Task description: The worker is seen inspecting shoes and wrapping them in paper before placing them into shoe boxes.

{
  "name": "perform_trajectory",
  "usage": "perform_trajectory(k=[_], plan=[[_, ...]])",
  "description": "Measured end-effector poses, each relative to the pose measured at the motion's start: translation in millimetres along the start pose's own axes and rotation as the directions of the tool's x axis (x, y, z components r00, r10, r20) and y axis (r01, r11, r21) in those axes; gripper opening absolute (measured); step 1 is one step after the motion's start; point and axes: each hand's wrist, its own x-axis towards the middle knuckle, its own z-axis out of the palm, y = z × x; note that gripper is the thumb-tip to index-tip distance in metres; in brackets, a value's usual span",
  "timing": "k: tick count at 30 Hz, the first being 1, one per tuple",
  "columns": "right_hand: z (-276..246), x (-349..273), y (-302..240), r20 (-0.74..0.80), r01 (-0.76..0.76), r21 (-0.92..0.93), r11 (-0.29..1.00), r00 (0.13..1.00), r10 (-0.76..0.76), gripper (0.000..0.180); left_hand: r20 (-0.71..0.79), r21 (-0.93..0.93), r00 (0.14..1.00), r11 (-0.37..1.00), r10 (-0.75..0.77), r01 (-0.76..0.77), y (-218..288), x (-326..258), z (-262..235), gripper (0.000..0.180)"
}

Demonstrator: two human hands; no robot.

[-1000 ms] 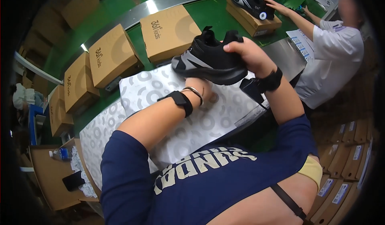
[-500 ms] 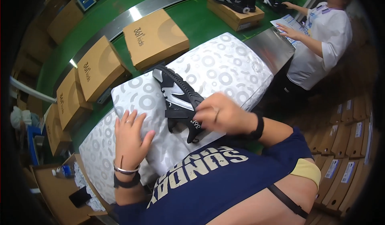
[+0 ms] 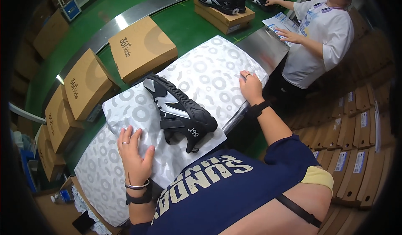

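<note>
A black sports shoe with silver side panels and a strap lies on its side on a loose sheet of patterned wrapping paper. My left hand rests flat on that sheet, left of the shoe, fingers spread. To the right of the shoe, my right hand touches the right edge of a thick stack of the same white paper. Its fingers lie on the paper, holding nothing that I can see.
Tan shoe boxes line the green conveyor beyond the paper. Another black shoe stands on a box at the back. A co-worker holds papers at the right. Shelved boxes fill the right side; an open carton sits lower left.
My right hand has left the shoe's heel and moved right and away to the paper stack's edge. The shoe stays lying on the sheet; the whole view has shifted slightly.
</note>
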Motion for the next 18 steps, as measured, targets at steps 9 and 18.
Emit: perform_trajectory(k=[9,18], plan=[[-15,4,-14,0.093,-0.123,0.034,0.992,0.988,0.120,0.027,-0.039,-0.025,0.999,0.999,0.028,-0.029,-1,0,5,0.044],[-13,3,-27,-0.083,-0.045,0.078,0.996,0.995,0.051,0.050,-0.069,-0.056,0.997,0.997,0.040,-0.044,-8,-4,4,0.043]])
